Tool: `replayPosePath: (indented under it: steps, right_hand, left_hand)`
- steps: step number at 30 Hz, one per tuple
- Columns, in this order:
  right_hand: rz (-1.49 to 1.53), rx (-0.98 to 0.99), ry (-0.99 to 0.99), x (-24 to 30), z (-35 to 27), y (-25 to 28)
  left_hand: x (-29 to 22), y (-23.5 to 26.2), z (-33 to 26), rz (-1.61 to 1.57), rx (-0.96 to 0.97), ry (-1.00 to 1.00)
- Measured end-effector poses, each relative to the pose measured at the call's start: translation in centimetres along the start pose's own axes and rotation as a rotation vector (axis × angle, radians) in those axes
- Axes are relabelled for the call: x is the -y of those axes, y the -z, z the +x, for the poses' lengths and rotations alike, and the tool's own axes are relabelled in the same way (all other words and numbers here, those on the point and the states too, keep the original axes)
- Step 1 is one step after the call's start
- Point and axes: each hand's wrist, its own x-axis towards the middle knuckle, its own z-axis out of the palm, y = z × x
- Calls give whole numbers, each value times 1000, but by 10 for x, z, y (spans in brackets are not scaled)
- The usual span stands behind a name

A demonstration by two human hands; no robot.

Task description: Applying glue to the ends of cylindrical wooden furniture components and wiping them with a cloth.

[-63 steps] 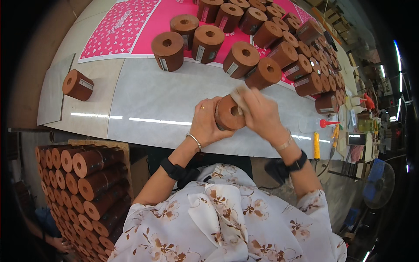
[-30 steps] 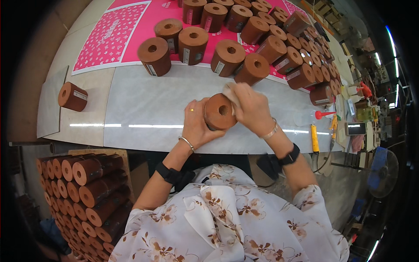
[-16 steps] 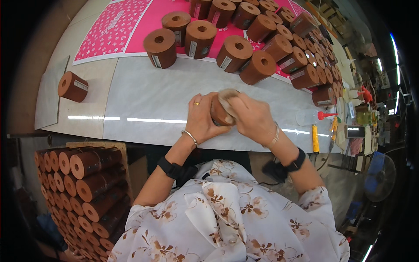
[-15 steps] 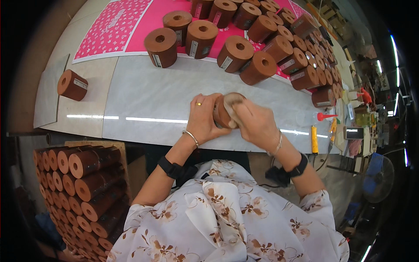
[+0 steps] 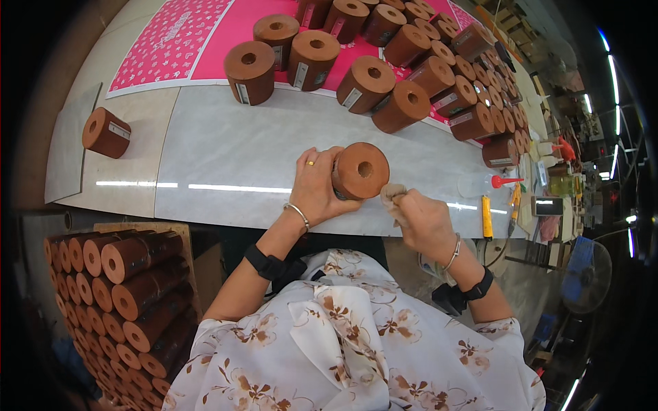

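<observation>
On my feed a pale grey marble-look bench (image 5: 226,161) carries a pink patterned sheet (image 5: 171,42) and many brown cardboard-coloured rolls (image 5: 439,75). One lone brown roll (image 5: 106,132) lies far left. Stacked brown rolls (image 5: 116,294) fill a rack below.

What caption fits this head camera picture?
Left hand grips a brown roll; right hand holds a cloth.

Brown roll (image 5: 361,170) in left hand (image 5: 317,186): matt, looks like cardboard or paper, smooth flat end. Small cloth (image 5: 392,194) in right hand (image 5: 423,220): soft, crumpled, beige. Tabletop (image 5: 226,154): pale grey, smooth, glossy, streaks of light on it. Pink sheet (image 5: 233,27): flat, paper-like, matt. Other brown rolls (image 5: 250,71): same matt finish, small shiny labels on sides. Bracelets on wrists: shiny metal. Blouse (image 5: 343,342): thin printed cloth.
</observation>
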Motion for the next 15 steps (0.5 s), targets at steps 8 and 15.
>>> replayPosePath:
  steps: [8, 15]
  right_hand:
    - [6, -149, 164, 11, 40, -21]
    - [-4, -170, 98, 18, 37, -21]
  left_hand:
    - [10, -7, -1, 36, -54, -61]
    - [3, -5, -1, 10, -16, 7]
